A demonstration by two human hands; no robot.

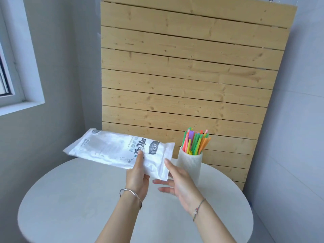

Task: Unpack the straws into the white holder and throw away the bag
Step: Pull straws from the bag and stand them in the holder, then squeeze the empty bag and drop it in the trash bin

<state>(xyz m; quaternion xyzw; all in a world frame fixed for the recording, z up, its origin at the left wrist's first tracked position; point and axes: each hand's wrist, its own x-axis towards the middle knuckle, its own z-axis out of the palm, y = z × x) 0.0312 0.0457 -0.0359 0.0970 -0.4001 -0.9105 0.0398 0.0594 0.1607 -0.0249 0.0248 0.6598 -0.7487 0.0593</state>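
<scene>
Two hands are in view above a round white table [84,204]. The left hand [137,179] holds the bag [108,148] near its right end: the thumb lies on the printed upper side and the other fingers are curled under the plastic, so the bag is pinched between them. The bag is white and half transparent, with dark printed characters. It looks flat. It is in the air over the far left part of the table and does not rest on it. Its long side goes to the left and a little upward, away from the person.

The right hand [178,181] is just beside the bag's right end. Its fingers are straight and spread, with the palm turned to the left, and it grips nothing. The thumb tip is in front of the bag's edge, but I cannot tell if it really touches the plastic.

Many coloured straws [194,142], green, orange, pink, yellow and purple, stand in the white holder [190,165]. This ribbed holder stands upright on the far right part of the table, just behind the right hand.

On the left wrist is a silver bangle [130,192], and on the right wrist a thin bracelet [199,207]. Behind the table a wooden slat panel [184,76] leans against the grey wall, and a window [10,67] is at the left.
</scene>
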